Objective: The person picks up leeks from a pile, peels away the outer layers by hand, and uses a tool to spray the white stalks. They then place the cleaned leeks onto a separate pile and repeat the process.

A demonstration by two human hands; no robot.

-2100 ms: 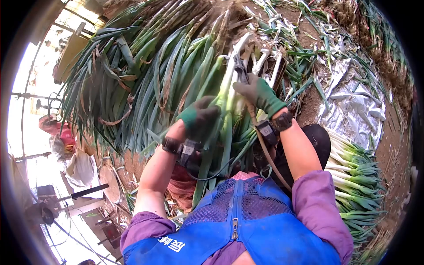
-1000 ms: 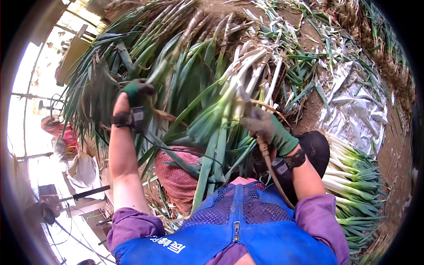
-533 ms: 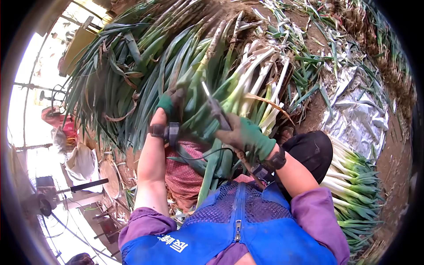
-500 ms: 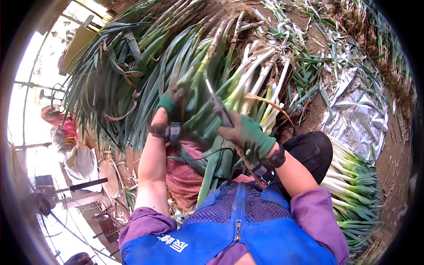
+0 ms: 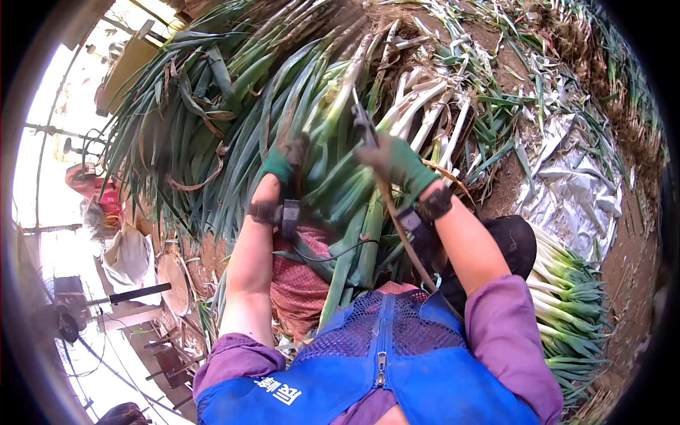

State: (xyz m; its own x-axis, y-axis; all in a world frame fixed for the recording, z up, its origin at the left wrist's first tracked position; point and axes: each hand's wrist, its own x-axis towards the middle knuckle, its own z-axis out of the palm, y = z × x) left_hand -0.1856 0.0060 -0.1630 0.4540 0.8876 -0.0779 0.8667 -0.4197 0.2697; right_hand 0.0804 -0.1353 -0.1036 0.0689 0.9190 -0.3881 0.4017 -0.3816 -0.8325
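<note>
Clutching hosed nozzle (image 5: 364, 122): right fingers (image 5: 368, 156). Left fingers (image 5: 297, 150) at leeks (image 5: 333, 117), grip unclear. Vest (image 5: 333, 375): white characters (image 5: 286, 394), 辰 legible.

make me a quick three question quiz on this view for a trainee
1. Multiple choice: which hand holds the tool?
a) left
b) right

2. True or false: the vest is red.

3. Fill in the colour: the crumpled sheet near the neat row of green onions is ____.

Key:
1. b, the right hand
2. False; the vest is blue
3. silver
</note>
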